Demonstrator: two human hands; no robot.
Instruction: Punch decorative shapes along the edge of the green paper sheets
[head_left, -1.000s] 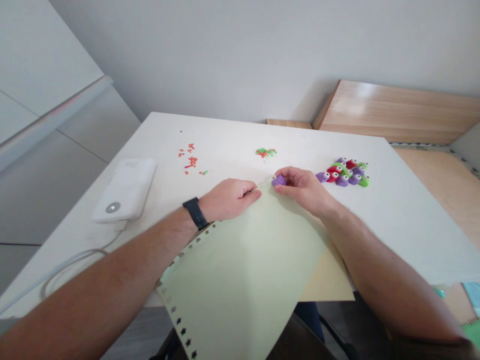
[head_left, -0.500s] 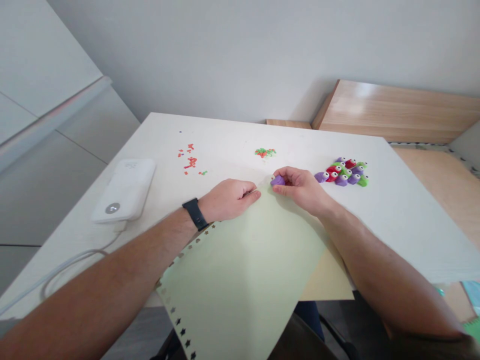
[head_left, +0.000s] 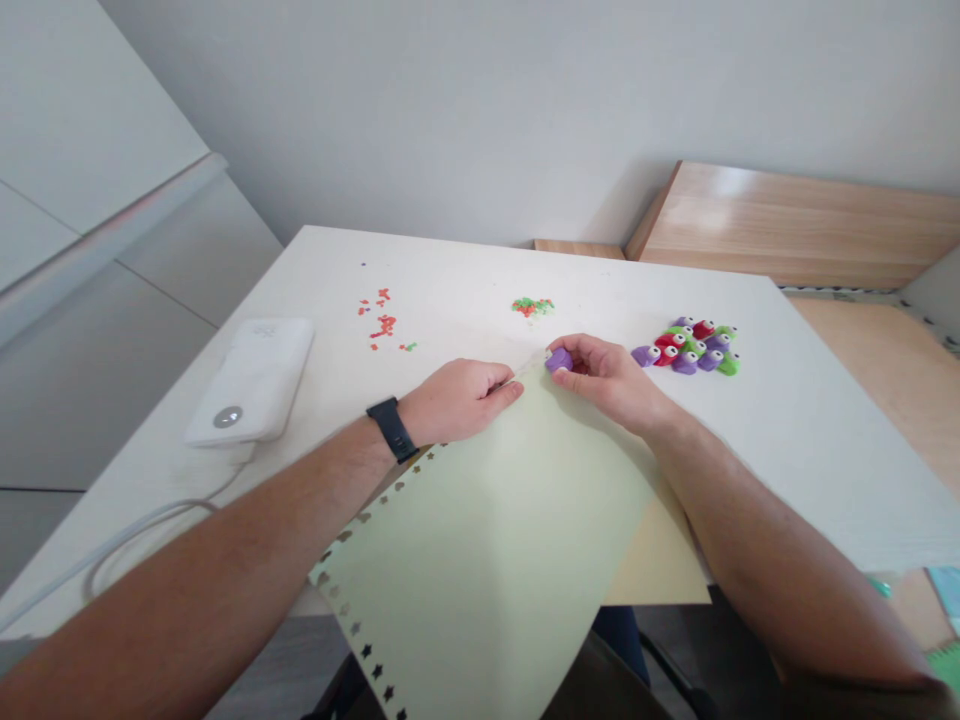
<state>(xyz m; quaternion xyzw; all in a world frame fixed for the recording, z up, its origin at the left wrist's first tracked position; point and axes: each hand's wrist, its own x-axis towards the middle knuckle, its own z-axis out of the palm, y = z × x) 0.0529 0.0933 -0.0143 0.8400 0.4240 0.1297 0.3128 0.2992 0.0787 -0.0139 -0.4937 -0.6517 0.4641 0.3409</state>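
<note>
A pale green sheet of paper (head_left: pixel 495 520), with small star and other shaped holes along its left and lower edges, hangs over the table's front edge. My left hand (head_left: pixel 463 398), with a dark band on its wrist, is closed and pinches the sheet near its far corner. In my right hand (head_left: pixel 604 378) is a purple craft punch (head_left: pixel 559 361), gripped between thumb and fingers at that same corner. The fingers partly cover the punch. To the right, several purple, red and green craft punches (head_left: pixel 686 346) stand grouped together.
Red paper bits (head_left: pixel 386 326) lie scattered at the back left, and a pile of green and red bits (head_left: pixel 533 306) is behind my hands. A white power bank (head_left: pixel 255 385) with a cable (head_left: pixel 161 512) rests at left. A yellowish sheet (head_left: pixel 664 560) lies under the green one.
The purple punch has turned slightly in my right hand at the paper's corner. My left hand keeps its pinch on the sheet. The view has shifted a little.
</note>
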